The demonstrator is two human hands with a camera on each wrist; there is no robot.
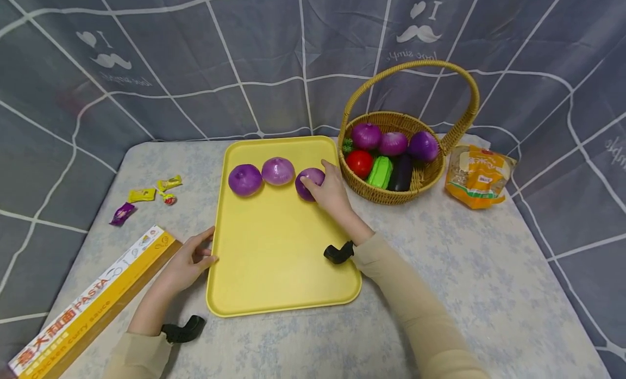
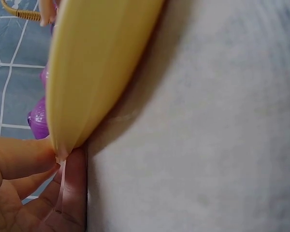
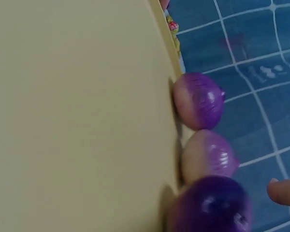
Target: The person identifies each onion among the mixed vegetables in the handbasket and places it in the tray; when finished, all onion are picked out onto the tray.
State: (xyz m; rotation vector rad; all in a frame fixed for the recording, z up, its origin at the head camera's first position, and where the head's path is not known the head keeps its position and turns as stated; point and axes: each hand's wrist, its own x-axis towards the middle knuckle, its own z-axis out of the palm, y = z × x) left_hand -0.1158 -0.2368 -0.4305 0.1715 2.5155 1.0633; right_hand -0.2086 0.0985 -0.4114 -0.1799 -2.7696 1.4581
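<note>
A yellow tray (image 1: pixel 274 259) lies on the table with three purple onions in a row near its far end: the left onion (image 1: pixel 245 180), the middle onion (image 1: pixel 278 171) and the right onion (image 1: pixel 308 184). My left hand (image 1: pixel 188 262) pinches the tray's left edge, its thumb and fingers around the rim in the left wrist view. Over the right onion reaches my right hand (image 1: pixel 332 191), thumb overlapping the onion in the head view. The right wrist view shows one finger (image 3: pixel 286 192) held apart from the nearest onion (image 3: pixel 210 205).
A wicker basket (image 1: pixel 376 194) with onions, a tomato, a green vegetable and an eggplant stands right of the tray. Farther right lies an orange food bag (image 1: pixel 479 176). At left are a pasta box (image 1: pixel 93 305) and several wrapped candies (image 1: pixel 142 195). A tile-patterned curtain (image 1: pixel 274 58) surrounds the table.
</note>
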